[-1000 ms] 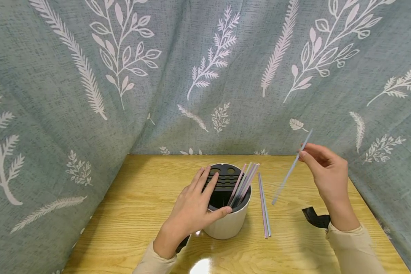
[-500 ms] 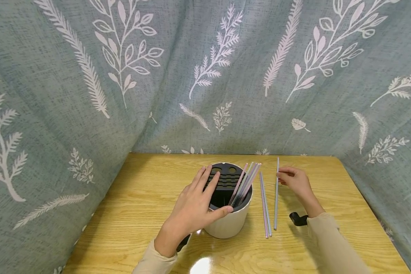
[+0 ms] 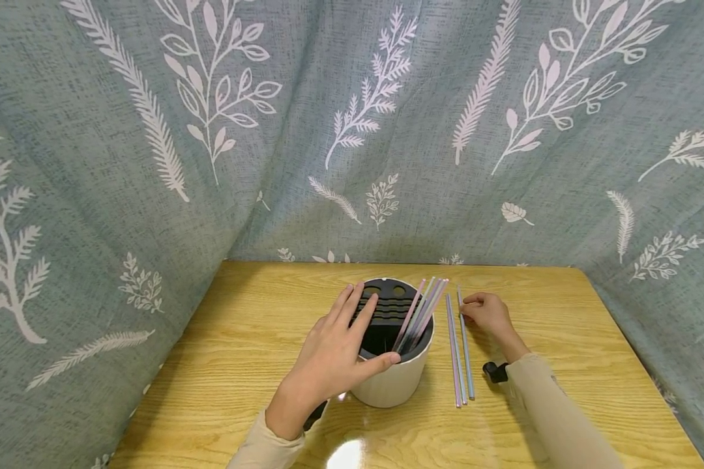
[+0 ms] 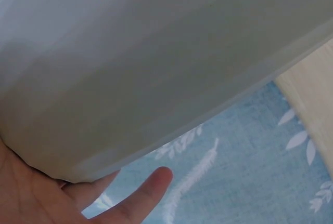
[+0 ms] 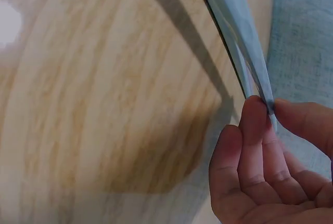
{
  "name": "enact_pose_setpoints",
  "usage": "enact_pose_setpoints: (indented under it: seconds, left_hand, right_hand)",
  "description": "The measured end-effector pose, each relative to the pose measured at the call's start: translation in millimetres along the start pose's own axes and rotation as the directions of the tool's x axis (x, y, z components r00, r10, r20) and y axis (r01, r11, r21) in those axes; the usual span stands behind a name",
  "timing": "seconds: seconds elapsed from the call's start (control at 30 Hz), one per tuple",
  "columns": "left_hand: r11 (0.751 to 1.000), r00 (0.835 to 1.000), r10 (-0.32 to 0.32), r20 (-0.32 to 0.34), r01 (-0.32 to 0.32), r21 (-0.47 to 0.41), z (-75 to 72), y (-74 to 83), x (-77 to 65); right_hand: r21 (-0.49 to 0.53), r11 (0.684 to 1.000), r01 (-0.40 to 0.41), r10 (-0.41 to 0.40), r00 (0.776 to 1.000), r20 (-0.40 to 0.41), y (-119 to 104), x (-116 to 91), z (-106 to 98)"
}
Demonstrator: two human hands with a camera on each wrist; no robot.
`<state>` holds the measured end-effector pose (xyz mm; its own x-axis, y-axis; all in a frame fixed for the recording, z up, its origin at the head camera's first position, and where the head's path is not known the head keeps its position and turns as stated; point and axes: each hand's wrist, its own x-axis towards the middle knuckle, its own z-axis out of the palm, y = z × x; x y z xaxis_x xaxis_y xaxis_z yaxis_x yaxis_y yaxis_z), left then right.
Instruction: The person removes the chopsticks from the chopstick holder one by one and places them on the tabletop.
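Note:
My left hand (image 3: 334,355) rests with straight, spread fingers on the rim of a white round holder (image 3: 381,389), its thumb along the near edge. The holder has a black slotted insert (image 3: 389,314). Several thin pink, greenish and purple straws (image 3: 416,319) lean out of its right side. Between thumb and forefinger, my right hand (image 3: 489,317) pinches a blue straw (image 3: 467,365) near its far end. In the right wrist view the pinch on the blue straw (image 5: 242,31) shows closely. Just left of it lie a pink straw (image 3: 452,352) and a light blue straw (image 3: 459,365).
Everything stands on a wood-grain table (image 3: 252,326). A grey-green curtain (image 3: 305,130) with white leaf prints hangs behind the table and down both sides. The holder's wall (image 4: 156,68) fills most of the left wrist view.
My right hand has come down and left with the blue straw, from above the table's right side to beside the two lying straws. The left hand has stayed on the holder.

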<state>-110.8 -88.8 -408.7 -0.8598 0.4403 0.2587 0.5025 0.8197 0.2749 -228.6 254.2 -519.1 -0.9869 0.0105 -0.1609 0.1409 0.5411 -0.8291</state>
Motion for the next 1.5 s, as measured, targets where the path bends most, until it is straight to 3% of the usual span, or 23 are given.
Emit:
enact_pose_setpoints:
  seconds: [0.4, 0.6, 0.77, 0.97, 1.07, 1.17, 1.23, 1.5]
  left_hand:
    - [1.0, 1.0, -0.011, 0.01, 0.011, 0.0, -0.3, 0.7, 0.0]
    - [1.0, 1.0, -0.017, 0.021, 0.017, 0.0, -0.6, 1.6, -0.4]
    - [1.0, 0.999, -0.019, 0.03, 0.02, -0.006, -1.3, 1.9, -1.1]
    - [1.0, 1.0, -0.016, 0.021, 0.016, 0.002, -1.1, 1.5, -0.2]
    - [1.0, 1.0, -0.014, 0.016, 0.013, 0.006, -0.6, 1.2, 0.2]
    - [1.0, 1.0, -0.013, 0.016, 0.012, 0.01, -0.4, 0.9, 0.4]
    - [1.0, 1.0, -0.009, 0.014, 0.009, 0.011, -0.3, 0.8, 0.3]
    - [1.0, 1.0, -0.007, 0.005, 0.007, 0.011, 0.1, -0.4, 0.4]
  right_hand:
    - [0.048, 0.999, -0.011, 0.012, 1.0, -0.017, -2, -3, -2]
    - [0.134, 0.983, 0.128, -0.118, 0.989, -0.084, -30, -35, -8]
    - [0.236, 0.911, 0.337, -0.302, 0.938, -0.172, -70, -76, -8]
    - [0.321, 0.756, 0.571, -0.523, 0.821, -0.228, -104, -115, -2]
    - [0.38, 0.689, 0.618, -0.575, 0.784, -0.232, -112, -126, 4]
    - [0.427, 0.651, 0.627, -0.597, 0.771, -0.221, -117, -130, 11]
    - [0.438, 0.642, 0.629, -0.609, 0.766, -0.208, -118, -131, 15]
    - [0.422, 0.651, 0.631, -0.598, 0.768, -0.228, -122, -133, 24]
